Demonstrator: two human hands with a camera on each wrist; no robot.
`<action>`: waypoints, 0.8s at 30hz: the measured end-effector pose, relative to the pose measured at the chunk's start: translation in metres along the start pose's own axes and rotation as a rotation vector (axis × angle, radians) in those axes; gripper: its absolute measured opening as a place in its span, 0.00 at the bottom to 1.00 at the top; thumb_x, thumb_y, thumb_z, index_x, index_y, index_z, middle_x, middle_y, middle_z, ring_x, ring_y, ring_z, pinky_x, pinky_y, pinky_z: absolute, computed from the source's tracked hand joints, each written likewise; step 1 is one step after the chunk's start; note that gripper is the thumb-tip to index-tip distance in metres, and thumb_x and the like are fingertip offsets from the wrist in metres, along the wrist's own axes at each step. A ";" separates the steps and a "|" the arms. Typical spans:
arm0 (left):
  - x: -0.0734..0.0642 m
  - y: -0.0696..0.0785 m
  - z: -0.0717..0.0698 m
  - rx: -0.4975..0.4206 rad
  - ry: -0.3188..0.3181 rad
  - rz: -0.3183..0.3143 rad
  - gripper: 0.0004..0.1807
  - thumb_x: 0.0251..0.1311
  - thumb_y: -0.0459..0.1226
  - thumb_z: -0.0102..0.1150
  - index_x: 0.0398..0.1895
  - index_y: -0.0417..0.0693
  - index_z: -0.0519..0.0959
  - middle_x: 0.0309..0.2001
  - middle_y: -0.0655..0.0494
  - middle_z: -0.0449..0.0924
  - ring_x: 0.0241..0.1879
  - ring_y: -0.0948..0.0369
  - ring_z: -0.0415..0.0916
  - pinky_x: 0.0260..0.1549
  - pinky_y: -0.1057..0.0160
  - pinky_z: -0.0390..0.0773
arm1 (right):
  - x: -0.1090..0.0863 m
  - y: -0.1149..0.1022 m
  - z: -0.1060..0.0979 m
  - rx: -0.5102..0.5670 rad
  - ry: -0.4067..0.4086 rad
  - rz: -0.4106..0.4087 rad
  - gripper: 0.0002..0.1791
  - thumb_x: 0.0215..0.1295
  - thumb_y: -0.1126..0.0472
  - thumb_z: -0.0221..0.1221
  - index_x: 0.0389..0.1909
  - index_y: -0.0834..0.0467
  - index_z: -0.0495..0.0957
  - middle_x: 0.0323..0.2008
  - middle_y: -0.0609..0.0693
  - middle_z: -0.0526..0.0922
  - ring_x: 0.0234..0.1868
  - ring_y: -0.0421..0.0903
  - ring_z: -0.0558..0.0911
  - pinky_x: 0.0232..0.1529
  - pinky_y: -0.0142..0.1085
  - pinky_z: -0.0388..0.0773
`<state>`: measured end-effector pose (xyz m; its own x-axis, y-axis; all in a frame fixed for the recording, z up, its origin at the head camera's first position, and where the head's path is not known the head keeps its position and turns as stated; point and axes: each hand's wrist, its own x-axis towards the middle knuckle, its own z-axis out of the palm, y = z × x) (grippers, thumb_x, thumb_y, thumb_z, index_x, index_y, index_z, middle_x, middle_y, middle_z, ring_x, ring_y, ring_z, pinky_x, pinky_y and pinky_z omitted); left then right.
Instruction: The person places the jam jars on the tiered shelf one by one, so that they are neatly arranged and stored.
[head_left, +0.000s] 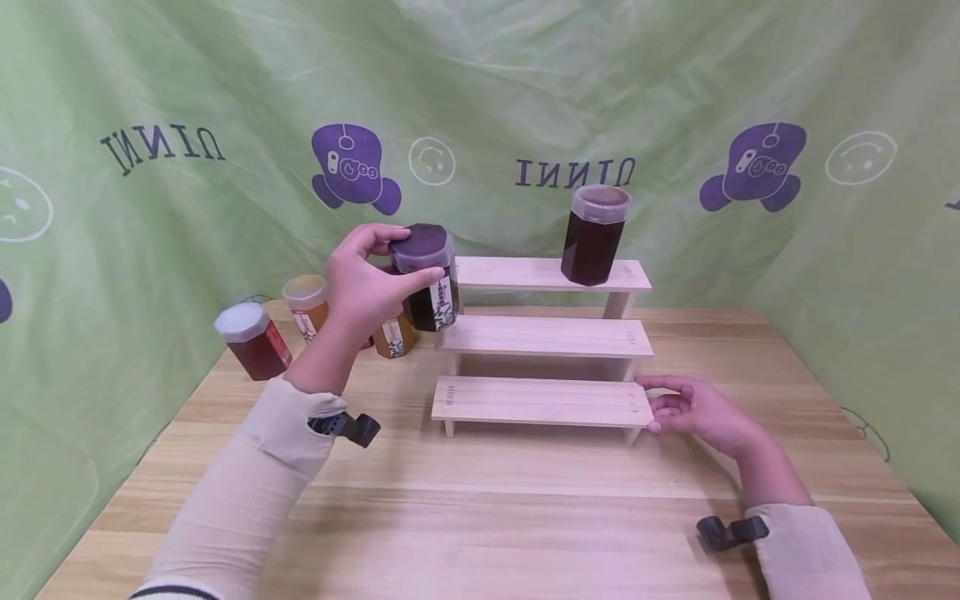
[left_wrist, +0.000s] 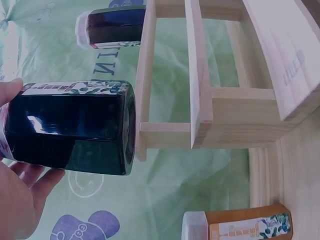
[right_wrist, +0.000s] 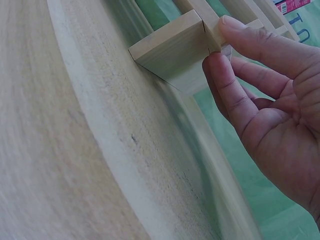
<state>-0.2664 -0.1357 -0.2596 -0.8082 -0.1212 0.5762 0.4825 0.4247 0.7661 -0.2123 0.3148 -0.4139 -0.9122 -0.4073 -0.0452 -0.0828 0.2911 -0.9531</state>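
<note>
My left hand (head_left: 363, 279) grips a dark eight-sided jar (head_left: 431, 308) near its lid, thumb on one side and fingers on the other. The jar is upright, raised beside the left end of a three-step wooden display rack (head_left: 543, 402). In the left wrist view the base of this jar (left_wrist: 70, 135) comes right up to the top step's edge. Another dark jar (head_left: 592, 246) stands toward the right end of the top step. Over on the right, my right hand (head_left: 697, 412) pinches the end of the lowest step between thumb and fingers.
On the left of the wooden table (head_left: 480, 533) stand a red jar with a white lid (head_left: 258, 346), a yellow jar (head_left: 306, 296) and an amber jar (head_left: 395, 336). My left forearm passes in front of them. A green printed curtain (head_left: 480, 100) hangs behind the table.
</note>
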 end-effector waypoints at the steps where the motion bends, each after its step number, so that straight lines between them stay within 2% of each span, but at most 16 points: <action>1: 0.002 0.001 0.002 -0.006 -0.003 -0.009 0.33 0.32 0.44 0.84 0.47 0.46 0.82 0.43 0.55 0.77 0.42 0.62 0.70 0.40 0.63 0.78 | 0.000 0.000 0.000 0.001 -0.001 -0.001 0.42 0.54 0.73 0.67 0.67 0.77 0.57 0.49 0.61 0.79 0.46 0.43 0.82 0.43 0.36 0.83; 5: 0.008 0.003 0.008 -0.025 -0.007 -0.032 0.33 0.33 0.45 0.84 0.48 0.47 0.82 0.43 0.55 0.76 0.43 0.61 0.70 0.38 0.66 0.76 | -0.001 -0.001 0.000 0.007 -0.001 -0.007 0.41 0.54 0.73 0.67 0.67 0.77 0.57 0.50 0.62 0.78 0.46 0.43 0.82 0.43 0.36 0.83; 17: 0.020 0.011 0.021 -0.068 -0.007 -0.020 0.32 0.34 0.44 0.83 0.48 0.47 0.82 0.42 0.54 0.75 0.42 0.62 0.70 0.36 0.66 0.79 | -0.001 -0.003 0.000 0.027 -0.013 -0.024 0.41 0.55 0.74 0.66 0.67 0.78 0.56 0.50 0.65 0.77 0.46 0.42 0.82 0.44 0.35 0.83; 24: 0.027 0.011 0.032 -0.061 -0.013 -0.015 0.32 0.34 0.44 0.83 0.47 0.47 0.82 0.42 0.54 0.77 0.43 0.61 0.69 0.39 0.66 0.76 | -0.001 -0.003 0.000 0.022 -0.018 -0.016 0.41 0.56 0.73 0.66 0.67 0.77 0.56 0.50 0.62 0.78 0.46 0.42 0.82 0.43 0.35 0.83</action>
<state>-0.2939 -0.1056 -0.2452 -0.8199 -0.1156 0.5608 0.4891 0.3678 0.7909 -0.2111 0.3147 -0.4109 -0.9034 -0.4273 -0.0351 -0.0883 0.2654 -0.9601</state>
